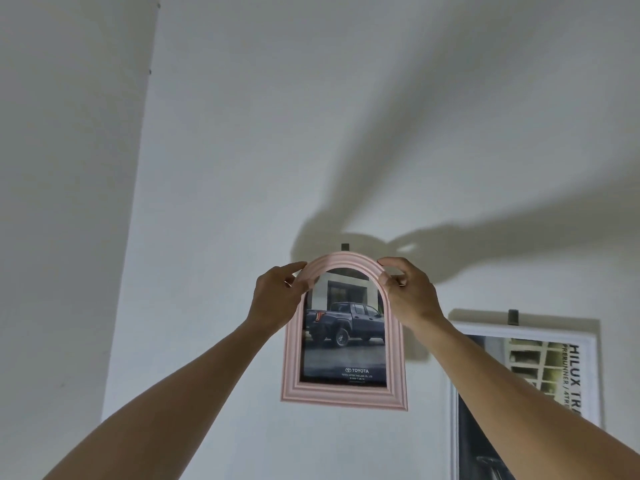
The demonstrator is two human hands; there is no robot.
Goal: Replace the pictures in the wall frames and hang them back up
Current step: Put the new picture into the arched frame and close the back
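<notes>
We hold the pink arched frame [344, 396] upright against the wall [225, 168], long axis vertical. The left hand [277, 299] and right hand [408, 292] pinch its arch from either side, equally near. The hook [344, 246] sits just above the crown, so we judge the next move a short lift.

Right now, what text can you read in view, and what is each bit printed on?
"TOYOTA": on the truck picture in the pink arched frame, near its bottom.
Small lines under it: too small to read.
"HILUX TR…": runs sideways on the picture in the white frame, cut off.
"PRERUNNER / ATR…": beside it, cut off.
</notes>
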